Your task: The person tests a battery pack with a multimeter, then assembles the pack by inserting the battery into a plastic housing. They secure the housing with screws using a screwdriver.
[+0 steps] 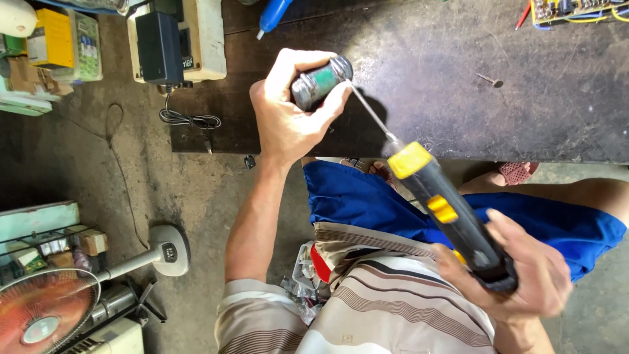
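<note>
Left hand (288, 111) is up over the near edge of the bench (458, 98), fingers (308, 62) clenched round a small grey cylinder with a green band, the motor (321, 82). It is held clear of the bench top, one end turned toward the right.

Right hand (524, 275) sits low, well back from the bench over the blue shorts (367, 203), fingers wrapped tight on the butt of a black and yellow screwdriver (452, 219). The tool slants up and away from that hand. Its thin metal shaft (373, 115) runs on from the yellow collar and meets the motor's end, tip right at the cap.

On the bench, behind the motor, lies a blue handle (272, 16). Far along the bench to the right sits a circuit board (570, 10) with yellow wires, and nearer, a lone screw (490, 80).

At the bench's left end stands a cream box with a black adapter (160, 46) on it, its cord (190, 120) coiled below. Left of the bench, down on the concrete floor, a fan (46, 308) lies tipped, its base (167, 252) pointing toward the bench.
</note>
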